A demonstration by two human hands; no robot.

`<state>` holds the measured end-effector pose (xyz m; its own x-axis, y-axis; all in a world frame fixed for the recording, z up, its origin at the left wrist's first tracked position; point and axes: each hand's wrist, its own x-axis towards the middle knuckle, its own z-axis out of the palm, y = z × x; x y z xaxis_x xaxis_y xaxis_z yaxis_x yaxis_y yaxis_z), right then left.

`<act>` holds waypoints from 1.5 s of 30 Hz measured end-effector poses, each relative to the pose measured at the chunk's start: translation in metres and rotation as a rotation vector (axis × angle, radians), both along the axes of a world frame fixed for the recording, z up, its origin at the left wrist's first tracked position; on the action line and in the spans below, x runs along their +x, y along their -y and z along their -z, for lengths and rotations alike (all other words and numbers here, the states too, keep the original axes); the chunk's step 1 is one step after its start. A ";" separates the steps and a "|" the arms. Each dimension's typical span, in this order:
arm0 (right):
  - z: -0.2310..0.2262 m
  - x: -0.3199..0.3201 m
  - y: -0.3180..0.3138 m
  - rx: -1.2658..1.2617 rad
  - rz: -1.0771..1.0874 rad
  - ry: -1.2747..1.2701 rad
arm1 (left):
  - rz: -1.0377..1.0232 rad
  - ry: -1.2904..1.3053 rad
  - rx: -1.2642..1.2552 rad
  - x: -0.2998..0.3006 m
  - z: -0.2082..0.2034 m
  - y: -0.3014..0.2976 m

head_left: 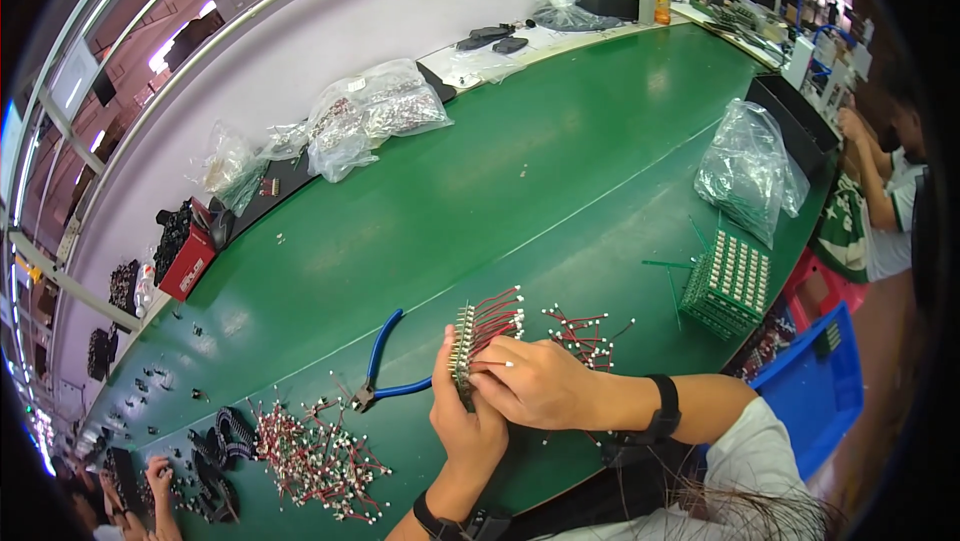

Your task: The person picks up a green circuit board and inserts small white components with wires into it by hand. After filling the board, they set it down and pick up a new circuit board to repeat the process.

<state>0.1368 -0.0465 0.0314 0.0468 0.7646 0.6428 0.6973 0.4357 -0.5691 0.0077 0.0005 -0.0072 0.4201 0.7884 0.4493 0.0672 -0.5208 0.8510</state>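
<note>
Clamping a narrow pale-pinned circuit-board strip (463, 343), left fingers (446, 365) held its edge, presumably safest; seemed light, stiff. Alongside, right fingers (502, 353) pinched thin red wire (492, 363).

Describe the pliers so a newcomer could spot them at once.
On the long green table, find the person's left hand. Just left of it lie the pliers, nose toward a heap of red wires with white ends. Bright blue handles, spread in a wide V, set them apart from those wires.
</note>
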 end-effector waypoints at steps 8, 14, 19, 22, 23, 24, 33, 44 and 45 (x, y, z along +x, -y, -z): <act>0.002 0.002 0.001 -0.041 -0.039 0.010 | -0.016 -0.025 0.083 0.001 -0.003 0.000; 0.001 0.001 -0.001 -0.092 -0.012 -0.077 | -0.028 -0.059 0.134 0.003 -0.009 0.001; 0.004 -0.003 -0.003 -0.083 0.000 -0.100 | -0.032 -0.095 0.172 0.002 -0.008 0.001; 0.006 -0.005 -0.002 -0.109 0.052 -0.095 | -0.032 -0.111 0.203 0.002 -0.006 0.000; 0.007 -0.005 -0.002 -0.117 0.091 -0.093 | -0.033 -0.110 0.204 0.003 -0.007 0.000; 0.005 -0.002 -0.003 -0.116 0.090 -0.092 | -0.021 -0.050 0.108 0.003 -0.007 -0.001; 0.005 0.080 -0.009 -0.187 0.232 0.221 | -0.089 0.323 -0.489 -0.005 -0.001 -0.016; 0.009 0.096 -0.013 -0.710 0.092 0.378 | -0.072 0.356 -0.548 -0.002 -0.002 -0.013; 0.011 0.096 -0.012 -0.709 0.096 0.379 | -0.064 0.375 -0.575 -0.002 0.000 -0.014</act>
<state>0.2330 -0.0346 0.0201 0.0091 0.9999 -0.0082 0.9144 -0.0117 -0.4045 0.0058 0.0142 -0.0074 0.2630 0.9630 0.0585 -0.2698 0.0152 0.9628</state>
